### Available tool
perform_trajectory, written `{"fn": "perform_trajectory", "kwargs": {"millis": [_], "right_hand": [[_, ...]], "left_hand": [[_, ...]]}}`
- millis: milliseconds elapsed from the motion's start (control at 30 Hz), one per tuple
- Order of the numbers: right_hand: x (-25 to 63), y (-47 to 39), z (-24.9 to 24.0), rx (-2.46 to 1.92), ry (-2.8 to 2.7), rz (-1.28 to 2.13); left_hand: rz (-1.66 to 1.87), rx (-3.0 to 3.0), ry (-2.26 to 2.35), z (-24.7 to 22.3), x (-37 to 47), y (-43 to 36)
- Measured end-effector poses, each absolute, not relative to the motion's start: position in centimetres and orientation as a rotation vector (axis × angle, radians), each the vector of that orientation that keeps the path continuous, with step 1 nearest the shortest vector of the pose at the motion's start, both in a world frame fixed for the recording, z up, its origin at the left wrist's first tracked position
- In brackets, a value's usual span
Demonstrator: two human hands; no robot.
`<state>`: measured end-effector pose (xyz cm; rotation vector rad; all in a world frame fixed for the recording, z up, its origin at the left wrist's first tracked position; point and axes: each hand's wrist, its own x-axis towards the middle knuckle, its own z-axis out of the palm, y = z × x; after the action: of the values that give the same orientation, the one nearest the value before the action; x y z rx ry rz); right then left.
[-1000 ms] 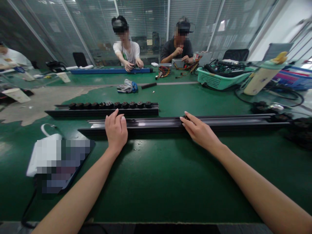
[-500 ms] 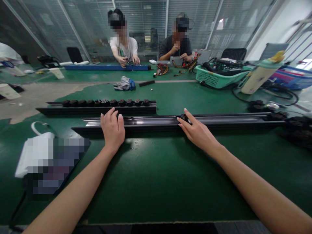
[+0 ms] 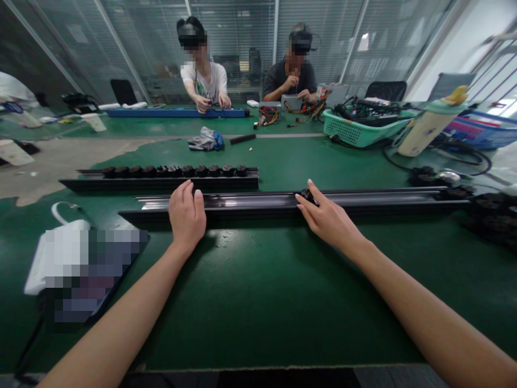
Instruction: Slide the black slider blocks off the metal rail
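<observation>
A long black metal channel (image 3: 250, 202) lies across the green table in front of me, its trough facing up. Near its left end, my left hand (image 3: 187, 215) is laid over it, fingers curled at the far edge and thumb apart. My right hand (image 3: 333, 218) reaches into the trough right of the middle, its thumb and fingers around a small black piece (image 3: 306, 194), mostly hidden by the fingers. Behind lies a shorter black channel (image 3: 169, 183), filled with a row of round black socket-like pieces (image 3: 188, 171). More such pieces (image 3: 495, 210) are heaped by the right end.
A white box (image 3: 60, 258) and a blurred flat item (image 3: 100, 275) lie at left. Farther back are a glove (image 3: 205, 139), a black strip (image 3: 243, 139), a green basket (image 3: 363, 129) of cables and a pale bottle (image 3: 428, 126). Two people work across the table.
My right hand has slid very slightly to the right along the channel with the black piece. My left hand has barely shifted on the channel.
</observation>
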<state>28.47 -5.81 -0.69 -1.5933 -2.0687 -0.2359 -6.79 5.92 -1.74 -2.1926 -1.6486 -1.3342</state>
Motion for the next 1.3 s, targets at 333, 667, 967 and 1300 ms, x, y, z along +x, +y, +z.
{"fn": "perform_trajectory", "kwargs": {"millis": [333,667,967,1300], "right_hand": [[28.87,-5.66,-0.90,-1.606,-2.102,-0.232],[29.06,-5.56,-1.10,-1.594,-2.109,-0.250],[28.88,-5.68,-0.87,-1.606,-2.095,-0.240],[28.44,-5.78,-0.49,-1.682,-2.053,-0.311]], "left_hand": [[-1.324,-2.196,-1.647,-1.77,-6.90,5.92],[-1.332,-2.194,-1.636,-1.86,-6.99,6.06],[-1.336,-2.206,-1.646,-1.73,-6.98,5.93],[-1.327,-2.207,-1.648,-1.71,-6.93,5.88]]}}
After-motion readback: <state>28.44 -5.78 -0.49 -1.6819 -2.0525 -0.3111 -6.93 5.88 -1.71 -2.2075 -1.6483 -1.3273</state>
